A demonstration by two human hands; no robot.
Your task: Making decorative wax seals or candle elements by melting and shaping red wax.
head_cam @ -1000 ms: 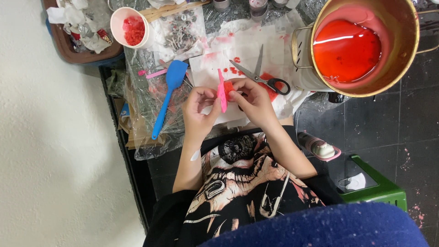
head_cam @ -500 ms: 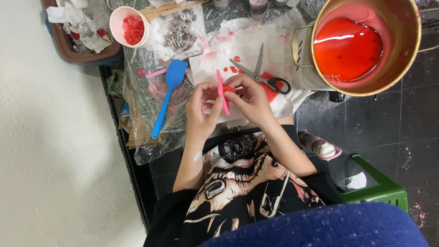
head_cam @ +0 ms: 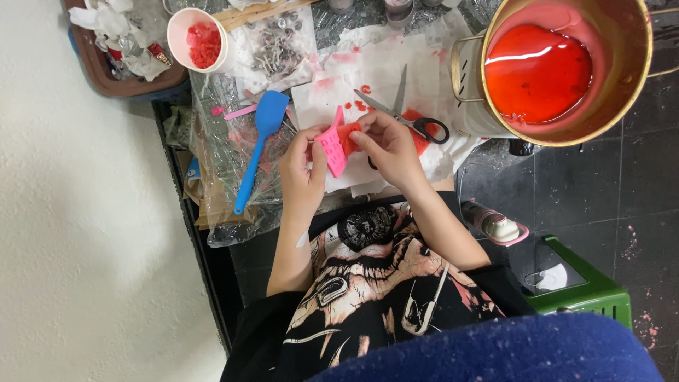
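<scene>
A: Hands first. What is each one doing?

B: Left hand (head_cam: 300,173) grips a small pink silicone mould (head_cam: 331,147), thumb laid across its near face, the mould tilted so its gridded side shows. Right hand (head_cam: 390,148) pinches a red wax piece (head_cam: 351,131) at the mould's upper edge, fingertips closed on it. Wax and mould are touching.

A: Where is that relative to the work surface?

B: Held up over stained white paper (head_cam: 375,74) in front of the person's chest, not resting on it. Scissors (head_cam: 403,113) with black handles lie open on the paper just beyond the right hand.

A: And to the left side?

B: A blue silicone spatula (head_cam: 258,145) lies on crinkled clear plastic sheet (head_cam: 226,152), near the left hand but apart from it. Past it stands a white cup (head_cam: 200,40) with red wax bits inside, beside a brown tray (head_cam: 124,78) of crumpled tissue. A pile of metal wick tabs (head_cam: 277,44) lies right of the cup.

A: Right side?

B: A brass-coloured pot (head_cam: 622,85) of red liquid wax sits on a white stand, well apart from both hands. Lower down, a green stool (head_cam: 587,293) on dark floor tiles.
</scene>
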